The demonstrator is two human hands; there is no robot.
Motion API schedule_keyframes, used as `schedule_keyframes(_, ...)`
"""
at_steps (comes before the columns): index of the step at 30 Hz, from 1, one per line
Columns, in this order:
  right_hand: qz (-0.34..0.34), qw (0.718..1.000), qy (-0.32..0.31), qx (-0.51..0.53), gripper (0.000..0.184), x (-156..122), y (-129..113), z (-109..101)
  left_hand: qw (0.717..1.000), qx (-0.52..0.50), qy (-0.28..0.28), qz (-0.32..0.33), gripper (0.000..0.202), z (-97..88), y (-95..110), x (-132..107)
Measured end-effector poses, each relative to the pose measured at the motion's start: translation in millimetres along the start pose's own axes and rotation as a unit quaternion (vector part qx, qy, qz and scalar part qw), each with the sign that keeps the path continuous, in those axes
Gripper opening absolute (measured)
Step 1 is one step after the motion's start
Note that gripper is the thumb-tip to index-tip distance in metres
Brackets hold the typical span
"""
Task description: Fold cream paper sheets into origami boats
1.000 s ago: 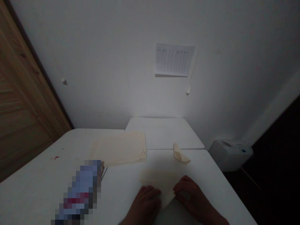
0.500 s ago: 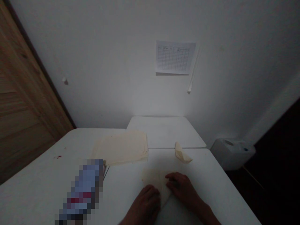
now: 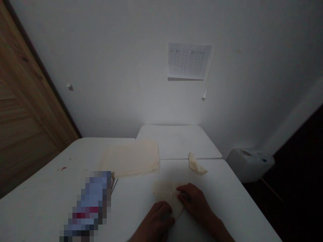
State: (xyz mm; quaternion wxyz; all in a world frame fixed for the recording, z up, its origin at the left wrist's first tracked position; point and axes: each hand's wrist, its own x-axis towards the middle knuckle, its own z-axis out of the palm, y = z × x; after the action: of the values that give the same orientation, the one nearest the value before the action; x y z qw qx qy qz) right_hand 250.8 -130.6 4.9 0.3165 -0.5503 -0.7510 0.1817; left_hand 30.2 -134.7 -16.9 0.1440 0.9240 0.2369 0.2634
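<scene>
A cream sheet of paper (image 3: 165,196) with a crease down its middle lies on the white table in front of me. My left hand (image 3: 160,216) rests at its lower left, fingers curled onto the paper and thumb pointing right. On the right side, my right hand (image 3: 193,200) has bent fingers closed at the sheet's edge, the index finger and thumb close together. Part of the paper is hidden beneath both hands. Just beyond the right hand lies a small folded paper piece (image 3: 196,166), partly standing up.
A stack of cream sheets (image 3: 133,158) lies at the back left. A pixelated bluish object (image 3: 93,198) is nearer on the left. The white table (image 3: 136,208) meets a second panel (image 3: 179,141) at the wall. A white box-like container (image 3: 251,164) stands beyond the right edge.
My right hand has shifted slightly up and left along the paper. My left hand has moved down a little, its thumb now showing more. The folded piece and stack stay put.
</scene>
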Motion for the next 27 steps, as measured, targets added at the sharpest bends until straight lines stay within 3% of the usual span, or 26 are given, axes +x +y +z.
schedule_keyframes(9, -0.018, 0.999, 0.028, -0.014, 0.016, 1, 0, 7, 1.0, 0.007, -0.018, -0.016, 0.019, -13.1, 10, 6)
schedule_keyframes(22, -0.026, 0.998, 0.042, -0.029, 0.017, 1, -1, 9, 1.0, 0.023, -0.014, 0.013, 0.019, -12.5, 8, 5)
schedule_keyframes(27, -0.044, 0.997, 0.046, -0.043, 0.016, 0, -4, 9, 0.999, 0.027, -0.011, -0.015, 0.014, -13.9, 12, 7)
